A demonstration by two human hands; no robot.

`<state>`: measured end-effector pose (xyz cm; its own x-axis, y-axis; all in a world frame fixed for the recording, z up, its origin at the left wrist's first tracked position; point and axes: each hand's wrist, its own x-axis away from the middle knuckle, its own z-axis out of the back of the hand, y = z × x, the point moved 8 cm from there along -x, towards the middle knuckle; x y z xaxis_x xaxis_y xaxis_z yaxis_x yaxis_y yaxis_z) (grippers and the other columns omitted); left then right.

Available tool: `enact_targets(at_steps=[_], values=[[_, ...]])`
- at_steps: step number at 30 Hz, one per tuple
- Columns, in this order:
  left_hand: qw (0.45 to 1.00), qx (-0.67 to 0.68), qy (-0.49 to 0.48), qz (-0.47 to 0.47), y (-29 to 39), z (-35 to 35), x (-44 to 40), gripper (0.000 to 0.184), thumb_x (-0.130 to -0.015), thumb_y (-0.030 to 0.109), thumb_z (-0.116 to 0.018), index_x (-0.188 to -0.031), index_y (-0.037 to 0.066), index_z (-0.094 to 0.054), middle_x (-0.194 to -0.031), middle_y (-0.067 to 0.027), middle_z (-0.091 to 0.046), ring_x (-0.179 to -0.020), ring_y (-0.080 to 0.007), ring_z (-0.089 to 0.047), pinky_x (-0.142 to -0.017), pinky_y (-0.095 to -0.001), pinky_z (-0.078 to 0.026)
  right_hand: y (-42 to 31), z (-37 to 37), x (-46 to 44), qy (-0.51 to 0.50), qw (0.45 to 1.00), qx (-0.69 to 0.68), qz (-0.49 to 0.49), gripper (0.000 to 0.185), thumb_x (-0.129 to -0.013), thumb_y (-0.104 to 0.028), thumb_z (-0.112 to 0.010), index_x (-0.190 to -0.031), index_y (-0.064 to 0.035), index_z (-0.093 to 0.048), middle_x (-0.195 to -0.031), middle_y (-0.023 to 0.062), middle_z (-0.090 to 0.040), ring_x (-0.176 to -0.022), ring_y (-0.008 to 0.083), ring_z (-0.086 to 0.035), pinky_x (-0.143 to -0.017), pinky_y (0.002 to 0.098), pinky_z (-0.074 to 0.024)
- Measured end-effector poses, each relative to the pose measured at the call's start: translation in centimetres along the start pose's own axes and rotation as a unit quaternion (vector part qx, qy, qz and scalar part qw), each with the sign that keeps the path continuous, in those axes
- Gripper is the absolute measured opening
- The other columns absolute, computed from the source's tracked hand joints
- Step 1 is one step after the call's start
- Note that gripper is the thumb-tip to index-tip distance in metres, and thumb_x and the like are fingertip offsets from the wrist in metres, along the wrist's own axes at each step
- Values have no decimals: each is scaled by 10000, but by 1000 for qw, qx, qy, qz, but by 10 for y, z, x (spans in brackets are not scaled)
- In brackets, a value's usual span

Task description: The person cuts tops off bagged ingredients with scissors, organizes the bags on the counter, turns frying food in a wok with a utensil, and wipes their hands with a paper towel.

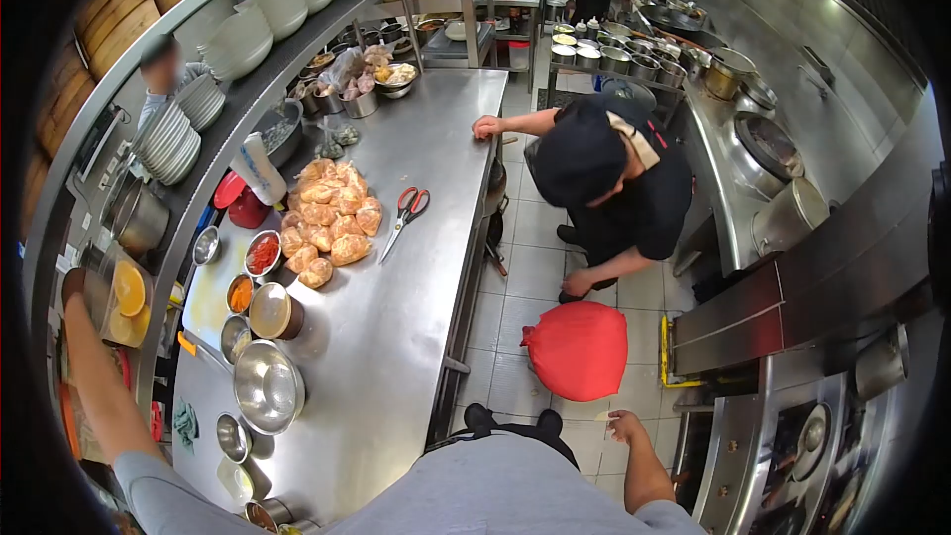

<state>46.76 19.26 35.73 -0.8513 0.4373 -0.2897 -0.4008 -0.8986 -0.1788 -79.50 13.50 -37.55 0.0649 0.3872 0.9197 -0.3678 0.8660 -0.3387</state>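
Observation:
My left hand point(75, 283) reaches to the shelf at the far left, beside a clear container point(117, 299) with something orange in it. Its fingers are hard to see there. Low at my right side, my right hand point(624, 426) has its fingers drawn together, with a small pale thing at their tips that I cannot make out. Beyond it a full red bag point(577, 351) rests on the tiled floor. On the steel table point(396, 357) lie several bags of orange-tinted food point(327, 213), with red-handled scissors point(404, 221) beside them.
A co-worker in a black cap point(584, 154) bends over the aisle, one hand on the table edge. Metal bowls point(268, 386) and an orange-handled knife point(203, 349) line the table's left side. Stacked plates point(168, 144) stand on the shelf. Stoves point(807, 436) are at right.

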Motion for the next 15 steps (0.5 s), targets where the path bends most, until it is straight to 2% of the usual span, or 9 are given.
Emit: enact_targets(at_steps=[9,12,15], values=[[999,17,10,26,6,-3,0,430,-852,353,-453,-977,8,-678,-1064,-249,-630,-1015,-434,-595,-817,-497,-459,31,-6,2,6,1000,-8,17,522,-784,8,-569,-1293,-91,-503,-864,115,-647,-478,184,-531,-386,304,-415],[999,28,12,34,6,-5,-2,431,-852,353,-454,-977,6,-678,-1059,-250,-632,-1014,-433,-596,-815,-496,-459,39,0,7,27,999,-30,7,527,-752,24,-579,-1269,-51,-507,-832,136,-647,-468,200,-536,-358,300,-374],[998,40,15,42,9,-3,-1,432,-852,353,-455,-976,4,-678,-1054,-251,-634,-1014,-432,-597,-813,-496,-458,35,0,9,18,1000,-23,0,513,-765,29,-585,-1259,-76,-496,-853,123,-640,-451,183,-522,-366,308,-402]])
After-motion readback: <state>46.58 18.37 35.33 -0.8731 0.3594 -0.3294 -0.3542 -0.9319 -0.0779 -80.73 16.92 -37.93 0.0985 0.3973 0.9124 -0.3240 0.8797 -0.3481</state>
